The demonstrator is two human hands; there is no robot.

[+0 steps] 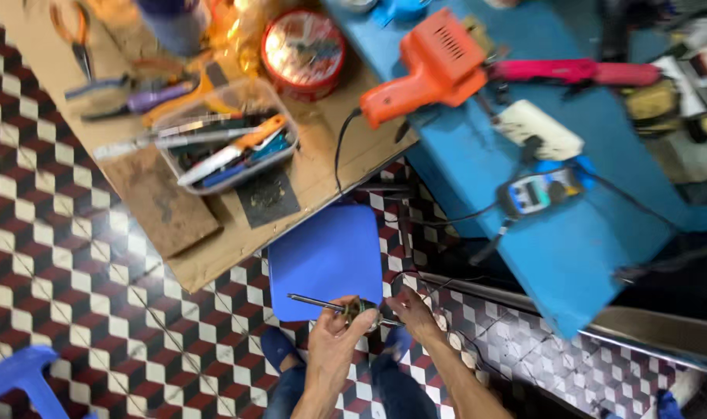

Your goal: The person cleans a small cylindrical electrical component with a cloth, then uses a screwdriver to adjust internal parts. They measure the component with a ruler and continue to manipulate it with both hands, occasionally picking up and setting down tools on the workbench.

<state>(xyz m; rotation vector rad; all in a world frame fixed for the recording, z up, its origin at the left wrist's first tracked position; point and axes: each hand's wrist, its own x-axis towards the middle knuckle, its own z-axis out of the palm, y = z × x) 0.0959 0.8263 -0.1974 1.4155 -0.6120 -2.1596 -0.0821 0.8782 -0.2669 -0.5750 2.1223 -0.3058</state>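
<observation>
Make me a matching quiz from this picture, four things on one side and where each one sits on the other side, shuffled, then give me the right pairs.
Things:
1. orange heat gun
2. round red tin
3. multimeter
4. thin metal rod

Places:
A. held between the left hand and the right hand, over the blue stool
B. on the wooden board, beyond the clear tray of tools
C. lying across the gap between the wooden board and the blue bench
D. on the blue bench, below the white power strip

Pairs: 1-C, 2-B, 3-D, 4-A
</observation>
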